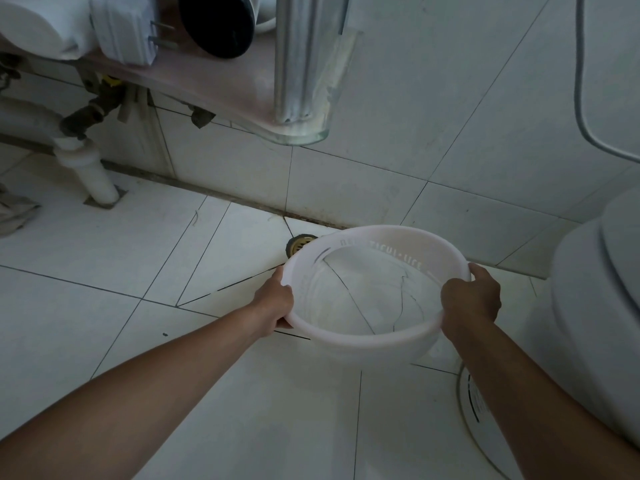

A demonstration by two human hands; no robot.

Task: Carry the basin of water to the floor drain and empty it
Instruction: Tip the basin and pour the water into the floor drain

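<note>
A translucent white plastic basin (363,341) hangs above the tiled floor, held by both hands. My left hand (275,303) grips its left rim and my right hand (471,296) grips its right rim. The floor's tile lines show through the basin's bottom, and clear water seems to lie inside, though its level is hard to read. A round brass floor drain (298,244) sits at the foot of the wall, just beyond the basin's far left rim, partly hidden by it.
A white toilet (599,323) stands close on the right. A glass shelf (221,81) with a chrome post and toiletries juts out overhead at upper left. A white drain pipe (93,171) meets the floor at left. A grey hose (581,98) hangs on the wall.
</note>
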